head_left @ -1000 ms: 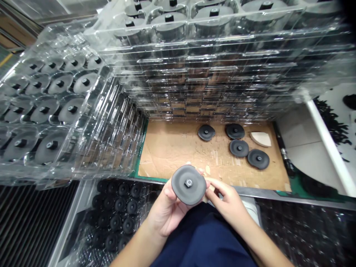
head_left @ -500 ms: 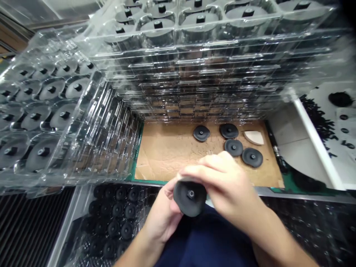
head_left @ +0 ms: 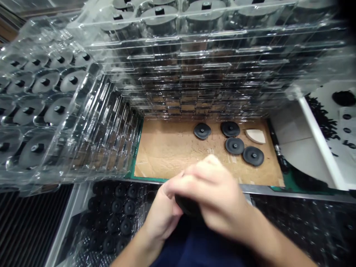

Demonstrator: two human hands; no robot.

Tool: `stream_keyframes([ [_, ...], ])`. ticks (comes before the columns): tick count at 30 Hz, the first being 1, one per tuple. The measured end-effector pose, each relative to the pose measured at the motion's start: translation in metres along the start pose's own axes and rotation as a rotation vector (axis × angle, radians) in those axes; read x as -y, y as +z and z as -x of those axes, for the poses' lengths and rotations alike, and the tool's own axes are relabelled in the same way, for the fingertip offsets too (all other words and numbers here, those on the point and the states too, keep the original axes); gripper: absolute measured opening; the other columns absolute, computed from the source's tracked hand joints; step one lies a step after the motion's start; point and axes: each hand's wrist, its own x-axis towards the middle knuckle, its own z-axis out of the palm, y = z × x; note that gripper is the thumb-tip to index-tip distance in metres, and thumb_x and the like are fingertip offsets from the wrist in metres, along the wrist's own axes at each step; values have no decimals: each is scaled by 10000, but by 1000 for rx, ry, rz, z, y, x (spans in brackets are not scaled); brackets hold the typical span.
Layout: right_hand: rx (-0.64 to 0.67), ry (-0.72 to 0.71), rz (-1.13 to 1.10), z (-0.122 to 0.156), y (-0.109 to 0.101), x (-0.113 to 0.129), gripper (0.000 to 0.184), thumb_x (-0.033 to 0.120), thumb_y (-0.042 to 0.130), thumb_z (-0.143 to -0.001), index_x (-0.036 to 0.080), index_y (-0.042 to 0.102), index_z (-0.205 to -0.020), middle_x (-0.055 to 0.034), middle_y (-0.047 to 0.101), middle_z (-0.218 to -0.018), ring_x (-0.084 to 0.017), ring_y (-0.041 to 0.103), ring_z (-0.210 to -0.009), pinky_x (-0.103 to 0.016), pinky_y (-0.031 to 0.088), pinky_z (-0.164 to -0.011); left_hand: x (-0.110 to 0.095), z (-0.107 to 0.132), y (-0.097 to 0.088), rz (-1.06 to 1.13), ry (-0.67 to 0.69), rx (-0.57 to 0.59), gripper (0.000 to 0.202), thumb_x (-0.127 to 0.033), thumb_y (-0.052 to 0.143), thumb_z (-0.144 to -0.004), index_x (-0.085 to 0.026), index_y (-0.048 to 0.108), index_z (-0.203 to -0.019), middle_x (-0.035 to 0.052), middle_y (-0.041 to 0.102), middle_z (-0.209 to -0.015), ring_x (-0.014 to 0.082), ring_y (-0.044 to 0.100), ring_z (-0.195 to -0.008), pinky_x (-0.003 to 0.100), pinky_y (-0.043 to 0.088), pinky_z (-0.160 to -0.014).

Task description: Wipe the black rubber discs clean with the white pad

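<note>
Close to my body, a black disc [head_left: 187,206] is held between my hands; only its dark lower part shows. My left hand [head_left: 161,213] grips it from the left side. My right hand [head_left: 213,191] lies over its top with the fingers curled, slightly blurred. Whether those fingers hold anything besides the disc is hidden. On the cardboard sheet [head_left: 164,148] beyond my hands lie several similar black discs with a central stub, one alone [head_left: 202,131] and the others grouped to its right. A cream-coloured wedge-shaped piece [head_left: 256,136] lies beside that group.
Tall stacks of clear plastic trays [head_left: 194,74] filled with discs stand at the back, with another tray stack [head_left: 69,122] at left. Below the bench edge, a tray of black discs [head_left: 112,224] sits at lower left. A white bin [head_left: 319,142] with small black parts stands right.
My right hand has moved over the disc and covers its face and stub, which showed half a second ago. My left hand keeps its grip. The view has shifted slightly.
</note>
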Motion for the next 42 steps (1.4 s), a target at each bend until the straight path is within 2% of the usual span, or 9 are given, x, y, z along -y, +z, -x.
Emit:
stream_keyframes([
  [5, -126, 524, -11, 30, 18, -54, 237, 208, 465, -902, 209, 682, -996, -36, 690, -887, -149, 609, -777, -270, 453, -694, -6, 1, -1, 140, -7, -19, 620, -386, 879, -392, -250, 714, -974, 18, 726, -997, 186, 667, -872, 269, 488, -844],
  [10, -35, 559, -30, 67, 49, -70, 201, 258, 536, -849, 217, 732, -869, -23, 730, -780, -176, 649, -709, -292, 508, -654, -5, 3, -5, 144, -16, -88, 660, -392, 883, -391, -234, 698, -1005, 35, 712, -1029, 192, 634, -958, 246, 481, -860],
  [14, -181, 630, -15, 54, 33, -44, 240, 287, 507, -889, 205, 692, -1018, -55, 725, -931, -158, 648, -688, -265, 509, -580, -3, 3, -2, 114, -33, -56, 736, -408, 877, -409, -219, 659, -1086, 57, 691, -1068, 206, 633, -944, 261, 492, -842],
  [18, -383, 326, 12, 20, 12, 3, 226, 198, 505, -894, 192, 647, -1070, -65, 708, -1002, -164, 640, -775, -282, 505, -660, -2, 2, -1, 119, -25, 5, 644, -384, 861, -479, -204, 666, -1066, 45, 708, -1016, 173, 636, -931, 208, 489, -830],
  [21, -142, 103, -42, 8, 11, 23, 225, 124, 472, -889, 121, 646, -1030, -61, 704, -823, -153, 616, -710, -288, 485, -676, -2, 1, -8, 116, -13, -3, 554, -349, 823, -576, -231, 654, -1089, 38, 713, -1028, 186, 642, -967, 247, 494, -878],
  [24, 69, 160, -76, 4, 13, 23, 198, 117, 484, -882, 153, 663, -958, -20, 689, -774, -132, 599, -671, -261, 457, -637, -2, 1, -11, 125, 2, -34, 549, -287, 835, -563, -256, 658, -1082, 16, 713, -1041, 180, 654, -953, 232, 513, -848],
  [28, -145, 128, 80, 2, 16, 19, 242, 146, 429, -907, 104, 637, -1025, -73, 698, -848, -168, 599, -724, -308, 436, -674, -5, 2, -2, 143, -42, 28, 438, -297, 839, -556, -230, 715, -971, -2, 730, -854, 133, 665, -824, 161, 519, -735],
  [36, -49, 214, 173, 26, -8, 25, 197, 93, 485, -876, 139, 649, -976, -20, 662, -750, -126, 531, -629, -271, 363, -612, -11, 4, -5, 207, -59, 117, 543, -263, 865, -511, -234, 696, -1026, -4, 739, -981, 126, 663, -910, 154, 502, -826],
  [42, -36, -119, 51, -4, -7, -1, 278, 149, 426, -927, 212, 696, -913, -3, 659, -755, -146, 527, -697, -300, 379, -672, -3, 6, -3, 239, -131, 138, 452, -367, 829, -546, -199, 712, -948, 8, 735, -985, 155, 672, -936, 188, 518, -855],
])
